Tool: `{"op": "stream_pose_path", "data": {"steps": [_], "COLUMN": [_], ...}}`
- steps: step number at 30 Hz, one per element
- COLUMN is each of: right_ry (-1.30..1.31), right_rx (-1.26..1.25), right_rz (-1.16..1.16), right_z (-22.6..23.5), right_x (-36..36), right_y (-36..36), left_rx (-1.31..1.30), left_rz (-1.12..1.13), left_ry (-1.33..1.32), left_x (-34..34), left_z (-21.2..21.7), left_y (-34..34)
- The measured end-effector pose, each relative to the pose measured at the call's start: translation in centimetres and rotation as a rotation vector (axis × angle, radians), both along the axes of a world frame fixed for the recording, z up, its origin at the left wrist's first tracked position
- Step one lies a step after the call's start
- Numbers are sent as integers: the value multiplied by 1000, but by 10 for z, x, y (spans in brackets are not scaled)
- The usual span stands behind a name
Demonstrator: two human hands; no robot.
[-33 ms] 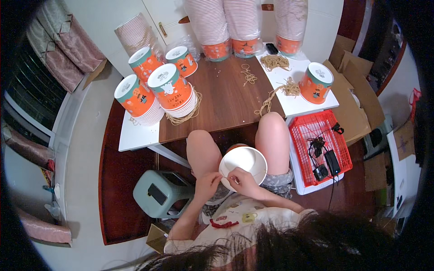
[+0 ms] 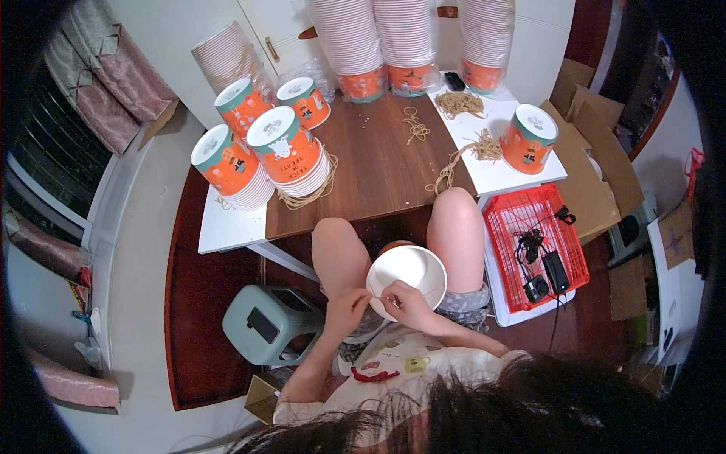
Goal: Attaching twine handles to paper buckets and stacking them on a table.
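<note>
From afar I see the bucket (image 2: 404, 266) mouth-up between the thighs (image 2: 457, 242), probably to steady it and free both hands. At its eight o'clock the left hand (image 2: 349, 308), and at six the right hand (image 2: 408, 304), pinch their fingertips together; I can't tell on what.

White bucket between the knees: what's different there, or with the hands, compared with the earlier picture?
Nothing has visibly changed. The left hand and right hand stay at the white bucket, and the orange tubs on the table stand as before.
</note>
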State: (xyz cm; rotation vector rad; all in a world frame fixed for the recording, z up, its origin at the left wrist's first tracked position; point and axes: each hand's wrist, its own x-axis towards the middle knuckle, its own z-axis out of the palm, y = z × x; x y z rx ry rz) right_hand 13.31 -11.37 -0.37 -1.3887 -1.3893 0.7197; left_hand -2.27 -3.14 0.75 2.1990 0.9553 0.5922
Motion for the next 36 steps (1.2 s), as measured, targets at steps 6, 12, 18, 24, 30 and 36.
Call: {"op": "stream_pose_path", "data": {"steps": [6,12,18,24,30,36], "right_ry": [-180,-338,-445,-527,-559,-502], "right_rx": [-122,-5,218,239,242,222], "right_rz": [35,182,233,224,254,344], "right_z": [9,16,7,7,8,5], "right_x": [-3,-5,-14,-12,-13,-10], "right_y": [-22,-28,-33,-33,-34,-33], "left_rx": [205,-112,-1161,-1490,-1580,-1546], "left_rz": [-131,185,129,238,341,406], "left_ry": [-124,-183,-274,-432,-465,-514], "left_x": [-14,-22,-30,-28,-23,-21], "left_z": [-1,-7,-16,-19,-14,-24], "left_y": [-2,-20,-37,-49,-51,-51]}}
